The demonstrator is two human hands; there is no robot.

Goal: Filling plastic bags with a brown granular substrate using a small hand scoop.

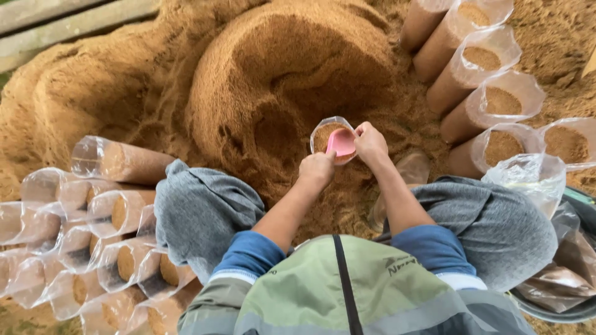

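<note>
**Filling a clear bag at the foot of the sawdust heap**

Nearest the camera, the person is sitting with grey-clad knees spread wide, which is leaving a working gap between them right against the sawdust pile (pixel 292 68). The left hand (pixel 316 169) is closing around the rim of a small clear plastic bag (pixel 328 133), apparently holding its mouth open and upright so nothing spills. The right hand (pixel 370 144) is gripping a pink scoop (pixel 341 144), tilting it over the bag's mouth; the fingers are wrapped tight on it. The bag is standing just in front of both hands, at the base of a hollow dug in the heap, already holding brown sawdust nearly to the level of the hands, its thin film wrinkling above.

To the left, filled bags (pixel 118 214) are lying stacked on their sides, packed into firm cylinders. To the right, a loose bundle of empty bags (pixel 528 177) is resting by the knee, within easy reach. Farther right, more filled bags (pixel 484 102) are leaning in a row against the heap, mouths open.
</note>
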